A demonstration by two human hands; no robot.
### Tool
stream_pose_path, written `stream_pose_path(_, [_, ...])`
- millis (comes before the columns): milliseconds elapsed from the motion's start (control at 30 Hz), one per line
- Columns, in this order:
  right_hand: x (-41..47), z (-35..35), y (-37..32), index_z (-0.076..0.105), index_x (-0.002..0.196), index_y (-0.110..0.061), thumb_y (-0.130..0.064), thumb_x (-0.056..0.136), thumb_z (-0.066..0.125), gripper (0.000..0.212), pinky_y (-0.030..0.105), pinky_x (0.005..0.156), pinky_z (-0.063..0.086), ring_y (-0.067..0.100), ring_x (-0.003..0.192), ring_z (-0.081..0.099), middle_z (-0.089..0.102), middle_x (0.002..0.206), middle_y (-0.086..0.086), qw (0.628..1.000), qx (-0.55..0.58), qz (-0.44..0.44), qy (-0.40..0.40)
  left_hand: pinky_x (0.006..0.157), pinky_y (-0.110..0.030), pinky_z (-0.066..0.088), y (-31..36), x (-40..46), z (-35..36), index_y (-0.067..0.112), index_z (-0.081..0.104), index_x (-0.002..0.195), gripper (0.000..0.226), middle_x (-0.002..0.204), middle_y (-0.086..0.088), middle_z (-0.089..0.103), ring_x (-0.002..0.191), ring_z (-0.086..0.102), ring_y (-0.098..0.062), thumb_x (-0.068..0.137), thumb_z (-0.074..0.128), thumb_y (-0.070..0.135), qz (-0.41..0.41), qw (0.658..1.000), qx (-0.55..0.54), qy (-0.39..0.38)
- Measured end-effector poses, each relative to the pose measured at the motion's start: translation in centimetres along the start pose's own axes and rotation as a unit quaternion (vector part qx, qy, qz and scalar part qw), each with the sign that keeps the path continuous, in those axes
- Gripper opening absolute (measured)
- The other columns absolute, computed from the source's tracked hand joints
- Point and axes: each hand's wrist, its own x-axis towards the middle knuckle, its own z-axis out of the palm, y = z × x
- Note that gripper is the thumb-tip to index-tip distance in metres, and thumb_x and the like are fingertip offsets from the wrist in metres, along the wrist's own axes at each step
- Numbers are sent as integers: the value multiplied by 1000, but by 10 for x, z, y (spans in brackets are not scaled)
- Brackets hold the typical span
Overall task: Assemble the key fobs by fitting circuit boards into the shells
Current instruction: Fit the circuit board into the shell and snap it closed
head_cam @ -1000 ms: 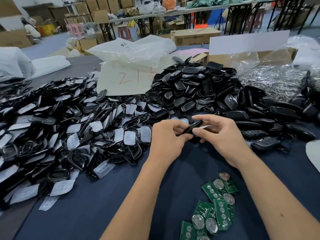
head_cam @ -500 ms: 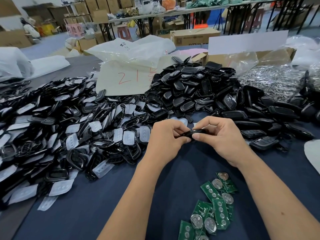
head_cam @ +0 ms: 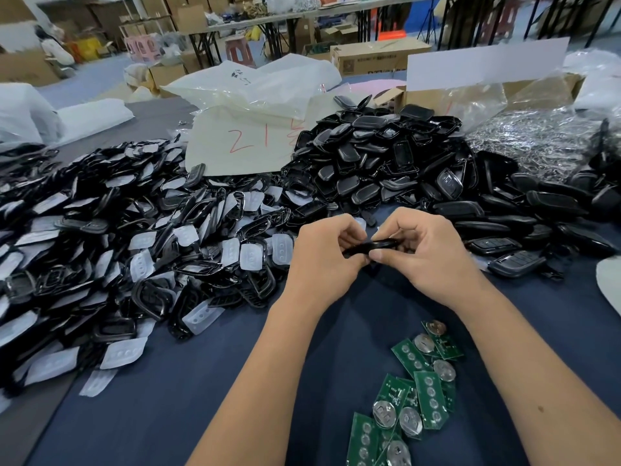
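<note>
A black key fob shell (head_cam: 373, 246) lies flat and edge-on between my two hands above the dark blue table. My left hand (head_cam: 324, 260) pinches its left end with curled fingers. My right hand (head_cam: 425, 255) grips its right end, thumb underneath and fingers over the top. Whether a board sits inside the shell is hidden. Several green circuit boards (head_cam: 418, 385) with round coin cells lie in a loose heap near the front, below my right forearm.
A big pile of black frames and white rubber pads (head_cam: 117, 247) fills the left. A heap of black shell halves (head_cam: 379, 159) rises behind my hands. Closed fobs (head_cam: 515, 262) lie at the right. Plastic bags (head_cam: 255, 95) and cardboard boxes (head_cam: 379, 57) stand behind.
The shell, tilted up at its right end a second ago, now lies level, and both hands have closed tighter around it. The hands stay in the same spot.
</note>
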Motion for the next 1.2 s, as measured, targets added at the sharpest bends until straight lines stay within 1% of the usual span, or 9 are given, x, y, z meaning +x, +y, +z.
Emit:
stream_pose_path(167, [1,3,-2,72,85,-18,-2,79,87,23,50,74,59,30,75,72,75,81,3,1000,-16,1,18,73,-32,61,3,0,-1,31,59,99,47,81,13,71,77,69,-6,71,83,0,9,1000,-14,6])
stream_pose_path(300, [3,4,-1,76,98,-19,-8,82,85,21,33,77,60,16,78,72,77,86,-2,996,63,14,56,69,-28,60,7,2,-2,26,59,97,47,75,6,71,65,68,-8,71,88,0,-71,989,-128,12])
stream_pose_path(433, [6,4,-1,78,98,-14,-25,96,72,12,20,57,48,9,68,61,71,80,-1,978,172,72,96,67,-31,62,8,3,-6,7,61,108,43,67,2,67,68,71,-16,76,84,-9,-183,914,-363,3])
stream_pose_path(533, [4,12,-1,76,84,-9,-29,104,64,32,17,48,40,10,59,54,66,71,3,976,166,114,79,69,-32,62,9,4,-9,-4,59,117,49,91,-20,64,84,71,-28,74,81,-14,-222,865,-450,2])
stream_pose_path(667, [3,17,-7,66,69,-3,-35,103,64,47,18,45,35,12,53,46,59,65,9,978,146,126,85,72,-33,63,12,3,-10,-10,54,126,63,112,-27,60,95,70,-36,70,81,-11,-236,842,-484,-10])
stream_pose_path(833, [2,19,-13,68,62,-13,-35,101,68,45,18,43,30,11,50,40,54,62,4,971,179,133,86,72,-30,62,11,3,-11,-2,60,112,40,110,-27,58,87,73,-29,77,76,-14,-243,830,-501,-33])
stream_pose_path(933, [2,19,-17,68,58,-20,-33,98,71,42,19,43,27,12,50,35,50,58,1,971,187,126,85,72,-29,62,11,3,-10,-2,60,112,40,109,-25,58,85,74,-26,76,76,-13,-238,830,-503,-37])
stream_pose_path(1067, [2,19,-18,69,59,-18,-27,96,73,39,22,42,22,11,44,27,46,51,-2,964,224,118,84,72,-29,62,13,3,-9,-3,60,111,38,110,-25,57,86,72,-27,77,75,-13,-224,833,-503,-52])
stream_pose_path(1200, [2,18,-17,65,56,-18,-26,98,72,44,22,43,23,10,42,28,47,51,-1,965,221,114,82,72,-29,62,13,2,-8,-9,60,119,50,112,-25,58,89,71,-29,73,77,-8,-219,835,-502,-55])
